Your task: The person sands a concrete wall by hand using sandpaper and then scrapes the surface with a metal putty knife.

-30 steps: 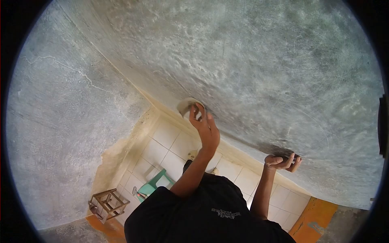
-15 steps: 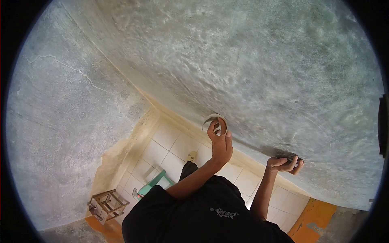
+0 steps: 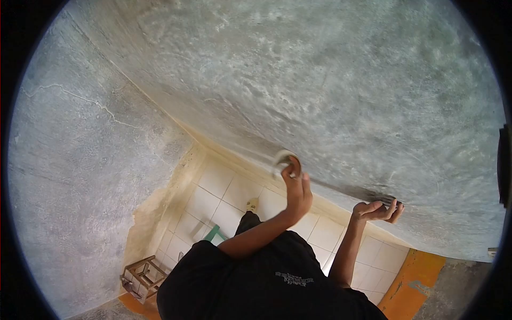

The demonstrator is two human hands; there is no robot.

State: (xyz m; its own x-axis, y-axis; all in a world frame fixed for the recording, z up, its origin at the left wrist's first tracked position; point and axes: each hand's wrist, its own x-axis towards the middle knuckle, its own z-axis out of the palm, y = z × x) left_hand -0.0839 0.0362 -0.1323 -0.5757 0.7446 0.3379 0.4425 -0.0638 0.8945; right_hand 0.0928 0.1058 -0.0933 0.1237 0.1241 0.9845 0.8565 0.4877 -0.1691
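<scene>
My left hand [image 3: 298,194] is closed around a pale ring-shaped roll [image 3: 282,156], with fingers hooked through its opening. The roll looks like tape, but motion blurs it and I cannot make out its kind. It is held close in front of the grey plastered wall [image 3: 320,96]. Farther right, my right hand [image 3: 376,211] is at the same wall, palm turned toward it. Its fingers are slightly bent and apart, and a dark shadow falls on the plaster beside them. I see nothing held in it.
A second grey wall [image 3: 90,160] with a crack meets the first at a corner on the left. Below are white floor tiles [image 3: 202,202], a small wooden stool [image 3: 145,274] and a green-edged piece of furniture [image 3: 213,233]. Orange paint [image 3: 413,282] shows at lower right.
My left hand has shifted slightly right and down with the roll, which is now blurred. The right hand's fingers have straightened a little at the wall. The view has moved slightly.
</scene>
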